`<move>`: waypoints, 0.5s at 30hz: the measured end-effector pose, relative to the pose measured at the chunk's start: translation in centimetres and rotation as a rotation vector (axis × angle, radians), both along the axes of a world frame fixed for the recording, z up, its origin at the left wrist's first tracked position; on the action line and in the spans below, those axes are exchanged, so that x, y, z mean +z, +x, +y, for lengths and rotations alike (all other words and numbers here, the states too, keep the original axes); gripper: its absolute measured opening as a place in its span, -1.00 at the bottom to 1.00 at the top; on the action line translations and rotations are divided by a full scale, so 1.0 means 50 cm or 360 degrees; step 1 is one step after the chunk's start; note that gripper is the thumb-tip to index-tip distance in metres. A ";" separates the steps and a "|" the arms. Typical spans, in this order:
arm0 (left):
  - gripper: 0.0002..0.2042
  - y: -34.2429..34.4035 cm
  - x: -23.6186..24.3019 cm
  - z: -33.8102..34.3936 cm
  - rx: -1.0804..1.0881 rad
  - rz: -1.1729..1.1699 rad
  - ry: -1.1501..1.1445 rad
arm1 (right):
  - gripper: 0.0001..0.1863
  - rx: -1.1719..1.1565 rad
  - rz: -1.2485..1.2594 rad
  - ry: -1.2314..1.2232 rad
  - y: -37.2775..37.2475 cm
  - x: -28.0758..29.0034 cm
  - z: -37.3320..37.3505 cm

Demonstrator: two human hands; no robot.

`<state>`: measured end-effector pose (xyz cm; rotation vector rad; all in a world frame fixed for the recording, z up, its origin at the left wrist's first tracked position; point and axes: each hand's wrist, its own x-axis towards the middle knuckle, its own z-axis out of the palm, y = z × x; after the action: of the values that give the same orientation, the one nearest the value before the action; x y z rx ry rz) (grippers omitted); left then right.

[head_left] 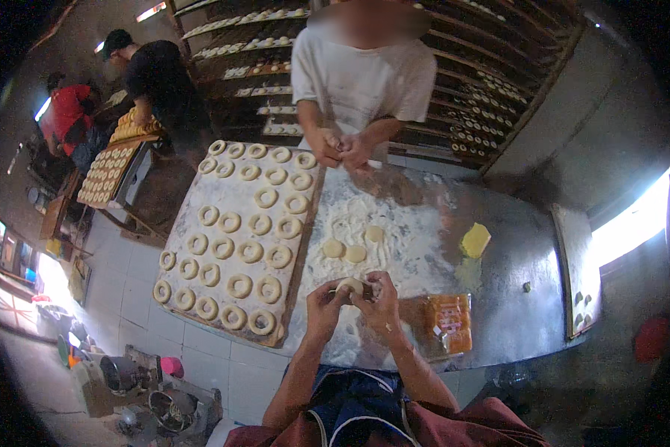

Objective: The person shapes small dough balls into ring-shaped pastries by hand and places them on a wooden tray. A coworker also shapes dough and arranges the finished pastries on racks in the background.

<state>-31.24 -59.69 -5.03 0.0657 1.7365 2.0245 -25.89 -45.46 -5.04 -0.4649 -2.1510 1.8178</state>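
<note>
Near the front edge of the floured table, my left hand (324, 307) and my right hand (380, 304) are both closed on one pale piece of dough (350, 284). My fingertips pinch it from both sides, and thumbs and fingers hide part of it. Just beyond lie three flattened round dough pieces (356, 254) in loose flour (350, 217). To the left, a floured board (184, 186) carries rows of dough rings (229, 222).
Across the table a co-worker in a white shirt (364, 78) holds both hands (342, 147) together. A yellow lump (475, 240) and an orange packet (451, 323) lie on the right. Behind are racks (491, 78) of dough; mixing equipment (172, 408) stands lower left.
</note>
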 end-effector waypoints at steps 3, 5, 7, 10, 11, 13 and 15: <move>-0.73 0.042 0.028 0.025 -0.0087 0.0298 -0.0130 | -0.41 0.0085 0.0006 -0.0143 0.038 0.044 0.033; -0.75 0.064 0.031 0.035 -0.0134 0.0331 -0.0210 | -0.39 0.0142 -0.0054 -0.0210 0.060 0.059 0.047; -0.74 0.074 0.032 0.048 -0.0160 0.0270 -0.0059 | -0.35 0.0199 -0.0168 -0.0233 0.078 0.063 0.058; -0.71 0.091 0.015 0.054 -0.0180 -0.0046 0.0229 | -0.24 0.0698 -0.0119 -0.0740 0.092 0.017 0.107; -0.69 0.099 0.006 0.058 -0.0189 -0.0189 0.0340 | -0.32 0.0752 0.0020 -0.0716 0.095 -0.027 0.129; -0.71 0.121 -0.008 0.058 -0.0334 -0.0060 0.0504 | -0.51 0.0685 0.0113 -0.0751 0.094 -0.095 0.153; -0.73 0.132 -0.035 0.055 -0.0297 -0.0014 0.0671 | -0.66 0.0265 -0.0200 -0.0978 0.086 -0.089 0.126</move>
<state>-24.66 -56.92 -6.80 0.3397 1.2212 2.2059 -21.60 -39.15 -9.47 -0.5498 -1.7035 2.6074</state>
